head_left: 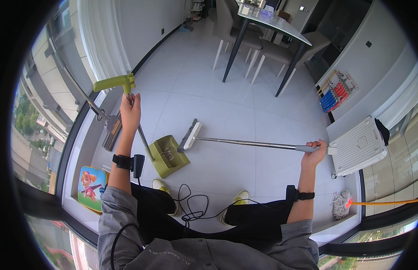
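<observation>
My left hand point(131, 112) is closed round the metal pole of a long-handled green dustpan point(163, 167), just below its green grip. The pan rests on the tiled floor in front of my feet, with some greyish debris inside. In my right hand point(315, 153) is the grey handle end of a broom point(249, 142), held out to the right. Its pole runs leftward to a white head point(191, 137) with grey bristles, which lies at the pan's right edge; whether the bristles touch the debris I cannot tell.
A grey flat mop point(112, 130) leans by the left window, near a colourful cartoon box point(91, 189). Black cables point(191, 209) loop between my shoes. At right stand a white suitcase point(359, 146) and a string mop point(342, 204). A table point(281, 23) with chairs is ahead.
</observation>
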